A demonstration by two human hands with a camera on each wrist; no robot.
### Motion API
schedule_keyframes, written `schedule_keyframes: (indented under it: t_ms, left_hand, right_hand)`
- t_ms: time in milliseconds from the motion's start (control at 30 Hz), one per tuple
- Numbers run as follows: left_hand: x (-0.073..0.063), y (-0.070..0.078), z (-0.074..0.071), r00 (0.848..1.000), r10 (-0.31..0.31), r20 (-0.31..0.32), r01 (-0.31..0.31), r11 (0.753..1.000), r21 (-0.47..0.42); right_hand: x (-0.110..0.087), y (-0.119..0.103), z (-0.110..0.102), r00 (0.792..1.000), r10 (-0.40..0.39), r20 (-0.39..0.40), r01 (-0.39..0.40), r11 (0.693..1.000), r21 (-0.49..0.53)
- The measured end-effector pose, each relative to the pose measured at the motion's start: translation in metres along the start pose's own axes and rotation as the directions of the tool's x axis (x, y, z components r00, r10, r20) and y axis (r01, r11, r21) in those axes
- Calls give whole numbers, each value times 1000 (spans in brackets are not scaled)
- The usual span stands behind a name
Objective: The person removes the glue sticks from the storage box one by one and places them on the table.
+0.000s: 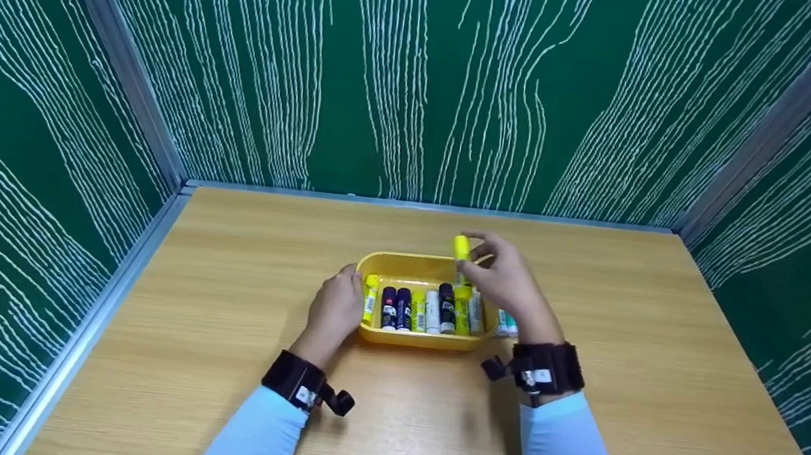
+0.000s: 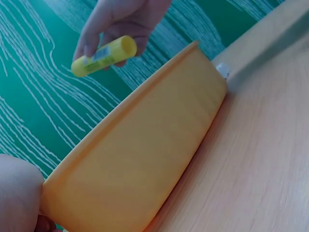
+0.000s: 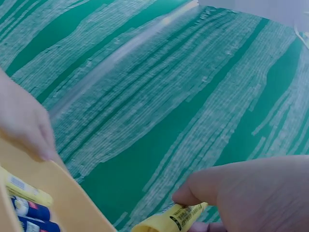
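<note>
My right hand (image 1: 510, 276) pinches a yellow glue stick (image 1: 461, 247) between thumb and fingers, above the back right part of a yellow plastic tray (image 1: 424, 340). In the left wrist view this glue stick (image 2: 105, 56) hangs tilted, apart from the tray's rim. My left hand (image 1: 337, 303) grips the tray's left end, its fingers partly hidden. Inside the tray several glue sticks stand in a row along the front wall: yellow ones, dark blue ones (image 1: 403, 310), a white one (image 1: 432, 312) and a black one (image 1: 447, 309).
Just right of the tray, white and teal tubes (image 1: 507, 323) lie on the wooden table (image 1: 211, 358), partly hidden by my right forearm. Green panels with white wavy lines (image 1: 406, 77) stand at the back and both sides, joined by metal posts (image 1: 122, 54).
</note>
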State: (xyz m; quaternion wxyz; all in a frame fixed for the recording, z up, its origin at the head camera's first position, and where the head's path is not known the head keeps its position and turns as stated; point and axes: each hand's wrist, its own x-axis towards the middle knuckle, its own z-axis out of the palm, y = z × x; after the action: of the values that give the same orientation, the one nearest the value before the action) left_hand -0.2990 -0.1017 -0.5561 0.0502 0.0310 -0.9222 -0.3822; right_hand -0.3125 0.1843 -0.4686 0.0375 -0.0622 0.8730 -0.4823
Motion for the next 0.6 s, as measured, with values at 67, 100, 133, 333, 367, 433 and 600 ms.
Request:
schedule_keyframes:
  t_ms: [67, 100, 133, 333, 367, 433, 600]
  left_hand:
    - [0, 0, 0, 1000, -4, 4, 4, 1000, 0]
    - [0, 0, 0, 1000, -6, 4, 6, 1000, 0]
    - [0, 0, 0, 1000, -7, 4, 7, 1000, -2]
    - [1, 0, 1, 1000, -23, 10, 23, 1000, -11]
    - [1, 0, 1, 1000, -26, 10, 26, 1000, -11]
    - [1, 0, 1, 1000, -29, 10, 29, 1000, -9]
    - [0, 0, 1, 1000, -20, 3, 20, 1000, -9]
  right_hand:
    - [0, 5, -10, 1000, 11, -12, -11, 1000, 9]
    - [0, 7, -15, 1000, 12, -19, -11, 1000, 13]
    - [-1, 9, -19, 1000, 10, -27, -10, 1000, 19]
    - [-5, 22, -44, 998, 31, -59, -31, 999, -9]
    - [-5, 25, -47, 997, 43, -60, -45, 999, -20]
    - [-7, 30, -52, 996, 73, -58, -75, 997, -37]
    - [-9, 45, -64, 988, 149, -32, -151, 984, -92]
